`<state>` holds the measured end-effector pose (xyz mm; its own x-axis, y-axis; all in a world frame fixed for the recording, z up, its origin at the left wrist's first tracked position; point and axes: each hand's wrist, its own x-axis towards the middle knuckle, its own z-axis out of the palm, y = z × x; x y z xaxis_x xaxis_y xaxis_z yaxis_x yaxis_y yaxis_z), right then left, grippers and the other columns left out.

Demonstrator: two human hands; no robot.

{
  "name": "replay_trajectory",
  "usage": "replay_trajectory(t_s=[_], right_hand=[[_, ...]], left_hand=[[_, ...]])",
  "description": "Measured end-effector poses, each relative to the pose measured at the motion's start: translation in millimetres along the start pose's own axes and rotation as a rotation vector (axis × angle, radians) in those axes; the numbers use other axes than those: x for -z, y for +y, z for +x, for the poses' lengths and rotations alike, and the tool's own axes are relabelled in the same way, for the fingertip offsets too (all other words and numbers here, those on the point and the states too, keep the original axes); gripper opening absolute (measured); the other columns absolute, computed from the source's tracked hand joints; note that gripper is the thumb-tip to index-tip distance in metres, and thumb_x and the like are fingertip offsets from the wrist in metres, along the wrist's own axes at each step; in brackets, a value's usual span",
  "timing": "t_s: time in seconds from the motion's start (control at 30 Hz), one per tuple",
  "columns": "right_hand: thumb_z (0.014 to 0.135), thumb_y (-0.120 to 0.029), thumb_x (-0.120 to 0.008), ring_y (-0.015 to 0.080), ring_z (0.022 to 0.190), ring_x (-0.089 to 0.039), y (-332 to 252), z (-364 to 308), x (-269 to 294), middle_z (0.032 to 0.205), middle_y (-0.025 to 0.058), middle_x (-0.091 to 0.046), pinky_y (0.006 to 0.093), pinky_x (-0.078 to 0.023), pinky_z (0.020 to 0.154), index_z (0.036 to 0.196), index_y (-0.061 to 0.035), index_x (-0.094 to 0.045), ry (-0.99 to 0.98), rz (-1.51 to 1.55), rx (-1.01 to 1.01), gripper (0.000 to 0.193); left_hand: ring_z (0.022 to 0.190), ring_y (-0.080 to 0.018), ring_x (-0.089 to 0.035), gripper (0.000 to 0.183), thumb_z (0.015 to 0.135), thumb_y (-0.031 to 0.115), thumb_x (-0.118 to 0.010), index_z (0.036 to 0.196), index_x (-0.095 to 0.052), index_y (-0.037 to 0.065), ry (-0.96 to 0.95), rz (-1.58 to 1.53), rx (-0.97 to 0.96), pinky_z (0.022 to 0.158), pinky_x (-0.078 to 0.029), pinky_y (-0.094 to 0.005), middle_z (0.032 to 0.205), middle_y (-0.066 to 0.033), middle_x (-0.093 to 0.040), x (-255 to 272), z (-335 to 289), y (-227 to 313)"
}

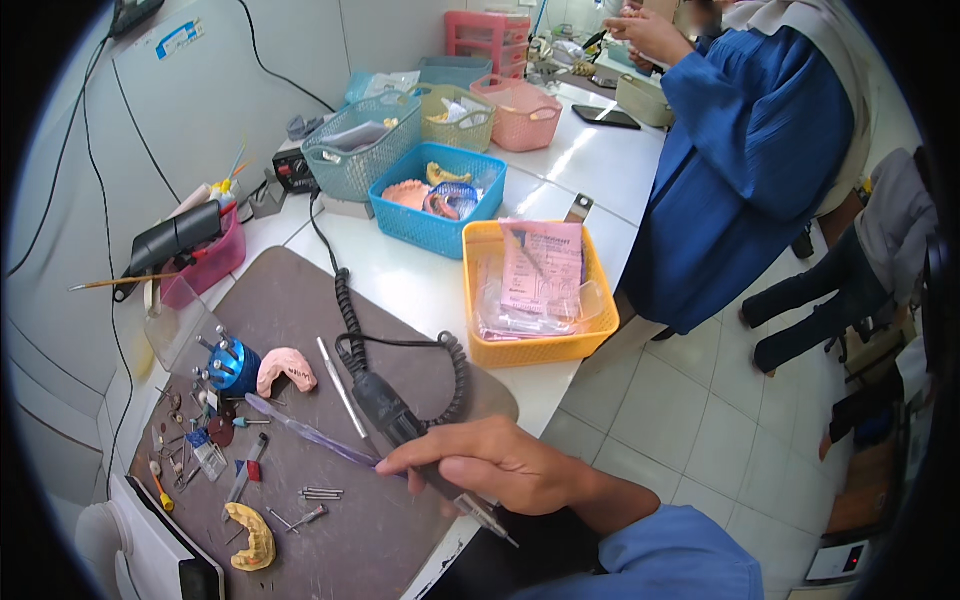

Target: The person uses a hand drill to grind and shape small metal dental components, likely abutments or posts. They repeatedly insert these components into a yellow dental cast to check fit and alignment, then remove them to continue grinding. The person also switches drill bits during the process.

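My right hand (515,462) is closed round a dark dental handpiece (388,408), whose thin metal tip points down to the right past the table edge. A black coiled cord (347,305) runs from its back end. Beneath and beside my fingertips lies a purple toothbrush-like handle (310,432), with a slim silver rod (342,385) close by. A pink dental cast (285,370) stands next to a blue bur holder (232,366) full of burs. Nearer me, a yellow arch-shaped cast (252,537) rests on the brown mat (370,550). My left hand is out of view.
Loose burs and discs (205,440) are scattered over the mat's left side. A yellow basket (540,352) with pink papers and a blue basket (420,235) with casts stand beyond. A person in a blue gown (740,180) works at the far right; another person (870,260) stands behind.
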<state>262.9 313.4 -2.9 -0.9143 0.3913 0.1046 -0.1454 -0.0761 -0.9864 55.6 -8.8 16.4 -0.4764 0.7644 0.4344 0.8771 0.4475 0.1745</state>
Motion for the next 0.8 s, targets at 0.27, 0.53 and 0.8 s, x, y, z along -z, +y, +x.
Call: replay_trajectory(t_s=[0.27,0.53,0.8], right_hand=[[0.082,0.006,-0.047,0.0185,0.093,-0.058,3,-9,2,0.109,0.0103,-0.056,0.0314,-0.048,0.087,0.15,-0.009,-0.037,-0.161,0.005,0.122,0.07],[0.081,-0.025,-0.077,0.022,0.09,-0.059,-34,-38,-30,0.095,0.01,-0.056,0.0351,-0.05,0.078,0.131,-0.0146,-0.061,0.197,-0.989,0.482,0.053],[0.076,-0.052,-0.073,0.0199,0.076,-0.059,-61,-66,-43,0.089,0.0113,-0.059,0.0291,-0.047,0.066,0.102,-0.0042,-0.07,0.568,-1.003,0.764,0.054]], left_hand=[[0.09,-0.0346,-0.065,0.013,0.086,0.002,-0.068,0.099,-0.07,0.002,0.015,-0.055,0.097,0.081,-0.052,-0.0408,0.096,-0.0175,-0.066,0,-4,2],[0.084,-0.0214,-0.063,0.016,0.083,-0.003,-0.066,0.098,-0.061,-0.004,0.177,-0.109,0.064,0.071,-0.052,-0.0301,0.1,-0.0154,-0.062,-14,-27,-31],[0.095,-0.0271,-0.064,0.027,0.08,0.001,-0.072,0.106,-0.066,0.0,0.398,-0.671,0.135,0.08,-0.051,-0.0321,0.102,-0.0157,-0.067,-27,-35,19]])
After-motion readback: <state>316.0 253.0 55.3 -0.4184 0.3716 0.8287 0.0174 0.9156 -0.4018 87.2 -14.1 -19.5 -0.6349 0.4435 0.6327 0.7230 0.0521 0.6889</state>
